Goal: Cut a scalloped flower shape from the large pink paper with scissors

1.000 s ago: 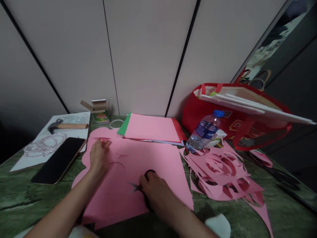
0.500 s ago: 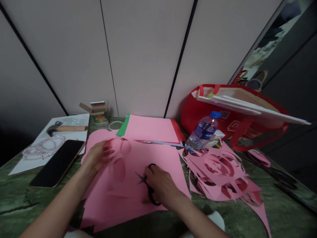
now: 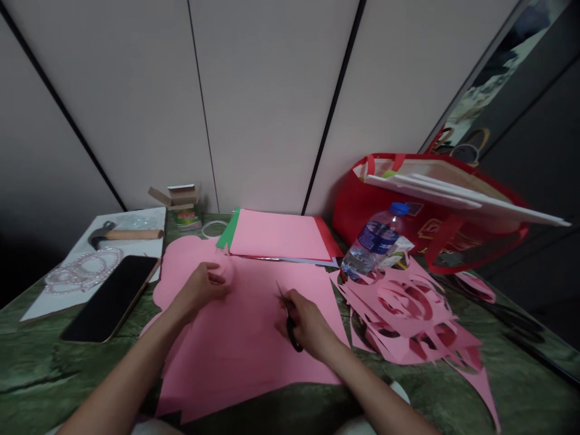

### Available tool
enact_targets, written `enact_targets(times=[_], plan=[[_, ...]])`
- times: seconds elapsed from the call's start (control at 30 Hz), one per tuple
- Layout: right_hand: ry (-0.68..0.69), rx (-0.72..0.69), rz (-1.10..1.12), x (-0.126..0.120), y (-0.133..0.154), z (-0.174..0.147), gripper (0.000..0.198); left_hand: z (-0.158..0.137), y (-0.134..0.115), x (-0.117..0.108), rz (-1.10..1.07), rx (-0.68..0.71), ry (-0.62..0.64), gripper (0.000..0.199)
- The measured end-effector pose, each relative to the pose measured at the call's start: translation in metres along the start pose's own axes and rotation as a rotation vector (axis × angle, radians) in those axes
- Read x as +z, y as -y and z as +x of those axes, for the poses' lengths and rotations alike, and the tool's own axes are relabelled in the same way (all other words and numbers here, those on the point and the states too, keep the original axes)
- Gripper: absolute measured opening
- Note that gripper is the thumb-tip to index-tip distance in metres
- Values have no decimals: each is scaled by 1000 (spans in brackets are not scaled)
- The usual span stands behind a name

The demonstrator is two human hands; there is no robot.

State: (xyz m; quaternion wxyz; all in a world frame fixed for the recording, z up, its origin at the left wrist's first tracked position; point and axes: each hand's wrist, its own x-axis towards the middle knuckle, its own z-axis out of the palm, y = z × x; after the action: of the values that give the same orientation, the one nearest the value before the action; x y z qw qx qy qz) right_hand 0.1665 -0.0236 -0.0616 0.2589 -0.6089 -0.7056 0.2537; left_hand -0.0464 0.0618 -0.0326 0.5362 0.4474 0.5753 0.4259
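My right hand (image 3: 308, 320) is closed around black-handled scissors (image 3: 291, 323), their blades parted a little and pointing up and away over a large pink paper sheet (image 3: 258, 344). Curled inward, the fingers of my left hand (image 3: 205, 289) grip a small rounded pink paper cutout (image 3: 225, 266) above the sheet's upper left part. The hand itself hides much of that piece. Larger pink shapes with scalloped edges (image 3: 174, 263) lie beside and under my left hand.
Pink paper scraps (image 3: 403, 314) are heaped on the right, beside a water bottle (image 3: 374, 241) and a red bag (image 3: 453, 223). Coloured sheets (image 3: 278, 232) lie at the back. On the left are a phone (image 3: 111, 299), a hammer (image 3: 127, 234), clear beaded strands (image 3: 84, 272) and an opened box (image 3: 185, 214).
My left hand has shifted right and its fingers have curled in on the small cutout, which stood raised before. My right hand has moved up and right with the scissors, their blades now turned farther away.
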Motion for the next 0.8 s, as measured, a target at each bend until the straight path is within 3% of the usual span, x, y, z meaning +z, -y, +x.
enact_targets(times=[0.23,0.47,0.6,0.67,0.8], plan=[[-71,47,195,-2,-2,2,18,6,7,-6,115,-21,125,37],[-96,83,367,0,-4,3,17,-13,-3,8,121,-63,548,21],[-132,90,468,6,-11,6,20,-25,-5,18,120,-93,705,23],[-148,94,528,8,-13,9,21,-29,-4,22,140,-87,703,24],[-207,97,639,4,-7,12,23,-33,0,29,224,-41,578,19]])
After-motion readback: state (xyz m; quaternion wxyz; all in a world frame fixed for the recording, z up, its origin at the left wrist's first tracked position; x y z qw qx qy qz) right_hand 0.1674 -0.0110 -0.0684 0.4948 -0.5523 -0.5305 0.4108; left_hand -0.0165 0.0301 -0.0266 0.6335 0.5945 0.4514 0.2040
